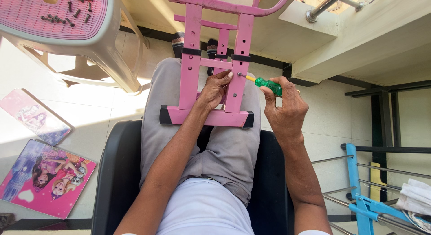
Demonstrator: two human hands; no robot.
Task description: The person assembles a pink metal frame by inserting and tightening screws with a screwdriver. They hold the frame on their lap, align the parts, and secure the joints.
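The pink metal frame (211, 64) lies across the seated person's lap, its black-capped foot bar resting on the grey trousers and its upper bars running away toward the floor. The right hand (283, 107) grips the green handle of a screwdriver (262, 83), fingers curled tight around it, with the tip set against a screw at a hole in the right upright of the frame. The left hand (216, 89) steadies that upright, its fingers pressed together on the pink bar just beside the tip. The closeness is the main risk: if the tip rides out of the screw head, it could skid across the painted metal and jab the left fingertips or scratch the finish. The frame also rests only on the thighs, so a hard push could make it tilt or slide off the knees. A loosened screw could drop between the legs and roll away on the pale floor. Spare dark screws (67, 12) lie loose on the pink plastic stool (90, 24) to the left, and a knock to it could scatter them.
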